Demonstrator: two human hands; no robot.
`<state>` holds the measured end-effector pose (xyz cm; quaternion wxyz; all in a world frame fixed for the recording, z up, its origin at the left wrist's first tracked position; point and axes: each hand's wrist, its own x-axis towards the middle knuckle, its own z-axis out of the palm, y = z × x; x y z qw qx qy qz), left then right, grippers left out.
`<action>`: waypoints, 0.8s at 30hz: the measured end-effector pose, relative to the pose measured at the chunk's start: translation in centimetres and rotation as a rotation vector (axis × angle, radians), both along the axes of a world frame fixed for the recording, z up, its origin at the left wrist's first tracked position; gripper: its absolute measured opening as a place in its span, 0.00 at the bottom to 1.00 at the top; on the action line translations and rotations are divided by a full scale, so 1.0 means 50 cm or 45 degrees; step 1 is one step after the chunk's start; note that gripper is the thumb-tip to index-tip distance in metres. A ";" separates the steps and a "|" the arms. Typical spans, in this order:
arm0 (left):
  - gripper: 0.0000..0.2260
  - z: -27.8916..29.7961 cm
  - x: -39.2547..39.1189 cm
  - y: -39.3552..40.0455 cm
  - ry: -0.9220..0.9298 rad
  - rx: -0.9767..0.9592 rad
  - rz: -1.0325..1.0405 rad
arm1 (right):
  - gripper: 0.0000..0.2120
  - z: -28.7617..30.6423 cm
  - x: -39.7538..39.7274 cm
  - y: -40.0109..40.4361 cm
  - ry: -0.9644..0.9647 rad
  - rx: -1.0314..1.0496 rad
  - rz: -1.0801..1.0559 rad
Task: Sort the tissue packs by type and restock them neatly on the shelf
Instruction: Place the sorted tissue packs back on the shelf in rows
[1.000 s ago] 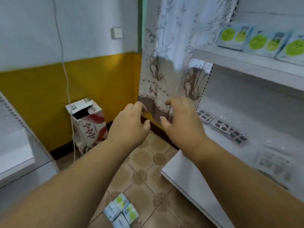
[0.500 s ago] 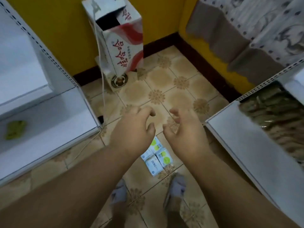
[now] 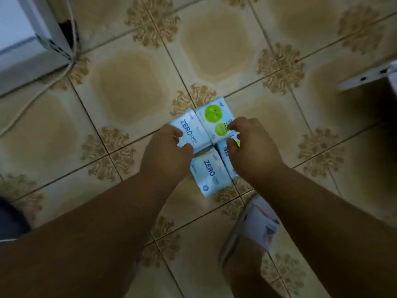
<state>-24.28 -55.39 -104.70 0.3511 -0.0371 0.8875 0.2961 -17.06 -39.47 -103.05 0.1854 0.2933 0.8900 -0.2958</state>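
Note:
Several small tissue packs lie together on the tiled floor. Two are light blue with "ZERO" print, the upper ZERO pack (image 3: 191, 131) and the lower ZERO pack (image 3: 211, 175). Beside the upper one lies a pack with green circles (image 3: 213, 115). A fourth pack (image 3: 225, 154) is mostly hidden under my right hand. My left hand (image 3: 165, 154) pinches the near edge of the upper ZERO pack between thumb and fingers. My right hand (image 3: 251, 151) pinches the near edge of the green-circle pack.
A white shelf base (image 3: 32, 52) stands at the upper left, with a white cable (image 3: 43, 87) trailing from it across the tiles. Another white shelf corner (image 3: 365, 79) juts in at the right. My slippered foot (image 3: 255, 224) stands just below the packs.
The view has tipped down from the shelf to the floor. Both hands dropped from empty in mid-air onto the packs and took hold of two of them.

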 end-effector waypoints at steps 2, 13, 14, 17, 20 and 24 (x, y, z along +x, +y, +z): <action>0.20 -0.091 -0.005 0.007 -0.244 0.033 0.391 | 0.23 -0.097 -0.023 0.022 -0.091 0.004 -0.009; 0.03 -0.187 -0.047 0.023 -0.509 0.506 0.849 | 0.12 -0.182 -0.113 0.076 -0.075 -0.453 -0.521; 0.03 -0.141 -0.049 0.026 -0.516 0.527 0.840 | 0.11 -0.135 -0.106 0.070 -0.027 -0.505 -0.558; 0.11 0.053 -0.064 0.032 -0.619 0.654 0.842 | 0.08 0.053 -0.079 0.060 0.100 -0.433 -0.573; 0.14 0.320 -0.098 0.038 -0.694 0.740 0.837 | 0.07 0.321 -0.063 0.076 0.285 -0.382 -0.776; 0.14 0.732 -0.141 0.071 -0.818 0.966 0.732 | 0.06 0.736 -0.068 0.114 0.531 -0.721 -1.141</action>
